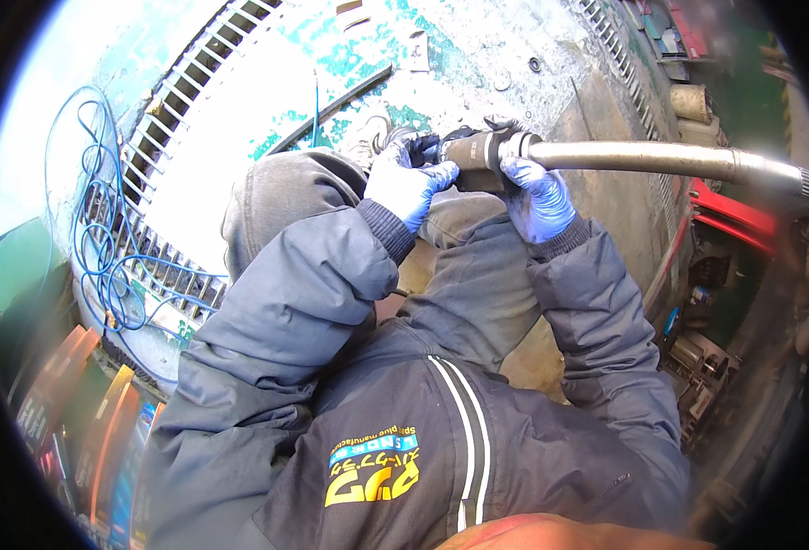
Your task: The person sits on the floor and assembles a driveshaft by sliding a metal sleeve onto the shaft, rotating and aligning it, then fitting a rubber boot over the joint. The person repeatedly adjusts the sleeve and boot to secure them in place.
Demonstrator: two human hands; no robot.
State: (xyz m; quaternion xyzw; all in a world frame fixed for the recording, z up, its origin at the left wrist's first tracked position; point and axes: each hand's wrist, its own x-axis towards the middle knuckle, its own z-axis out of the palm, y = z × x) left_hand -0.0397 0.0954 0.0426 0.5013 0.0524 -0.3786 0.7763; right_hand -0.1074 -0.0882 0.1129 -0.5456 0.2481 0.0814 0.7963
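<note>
A long silver metal pipe [643,156] runs across from the right and ends in a thick dark cylinder [474,158] with a collar, above my lap. My right hand [540,197], in a blue glove, grips the pipe from below where it meets the cylinder. On the cylinder's other end, my left hand [402,188], gloved too, has its fingers closed around a black part [425,147]. Its thumb rests against the cylinder's edge. The fingers partly hide that black part, so its kind is unclear.
Coils of blue hose [102,247] lie over a metal floor grate [170,101] on the left. A dark flat bar [340,103] sits on the worn floor ahead. Red metal arms [734,215] and machine parts [698,367] stand at right; orange and blue packages [102,440] at lower left.
</note>
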